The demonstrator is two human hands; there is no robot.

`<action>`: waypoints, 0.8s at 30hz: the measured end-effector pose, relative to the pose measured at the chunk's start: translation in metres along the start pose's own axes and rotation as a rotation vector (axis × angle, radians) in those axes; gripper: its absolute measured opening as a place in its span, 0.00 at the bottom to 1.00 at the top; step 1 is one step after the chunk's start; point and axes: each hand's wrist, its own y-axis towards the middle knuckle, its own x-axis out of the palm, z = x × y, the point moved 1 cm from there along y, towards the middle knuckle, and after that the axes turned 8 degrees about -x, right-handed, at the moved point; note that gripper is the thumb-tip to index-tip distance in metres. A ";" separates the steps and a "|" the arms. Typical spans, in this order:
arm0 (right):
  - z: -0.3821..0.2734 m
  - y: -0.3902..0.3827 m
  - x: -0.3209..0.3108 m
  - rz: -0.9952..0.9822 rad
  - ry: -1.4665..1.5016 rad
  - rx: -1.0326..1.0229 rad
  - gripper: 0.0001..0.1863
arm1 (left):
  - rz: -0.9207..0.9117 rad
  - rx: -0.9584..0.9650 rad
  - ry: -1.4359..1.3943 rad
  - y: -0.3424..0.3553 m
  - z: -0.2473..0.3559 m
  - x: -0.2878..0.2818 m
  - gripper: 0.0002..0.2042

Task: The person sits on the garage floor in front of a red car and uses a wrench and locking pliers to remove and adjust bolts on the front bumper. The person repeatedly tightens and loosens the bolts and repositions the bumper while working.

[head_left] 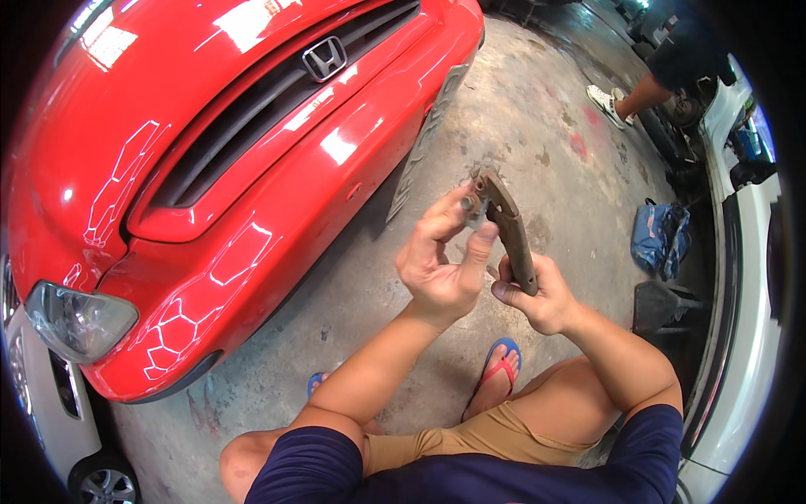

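Note:
My right hand grips the lower end of a rusty brown curved metal part, held upright in front of me. My left hand is beside it, with fingers and thumb pinching a small grey fitting at the part's upper end. Both hands are raised above the concrete floor, just right of the red car's front bumper. I am crouched, with my knees and a foot in a blue and red flip-flop below the hands.
The red car fills the left, with a headlight at lower left and a white car's wheel beneath. A blue bag and dark stand sit right, by a white car. Another person's leg and white shoe are upper right.

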 end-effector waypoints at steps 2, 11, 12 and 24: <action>-0.002 0.000 0.002 0.003 0.020 0.021 0.12 | 0.046 -0.052 -0.011 -0.001 -0.001 -0.001 0.15; -0.020 0.006 -0.007 -0.175 0.156 0.177 0.18 | -0.015 -0.083 0.126 0.037 0.012 -0.022 0.14; -0.018 0.006 -0.007 -0.209 0.191 0.181 0.21 | 0.023 -0.111 0.076 0.039 0.012 -0.023 0.15; -0.013 -0.002 -0.014 -0.150 -0.183 -0.096 0.27 | 0.022 -0.326 -0.057 0.027 0.003 -0.015 0.17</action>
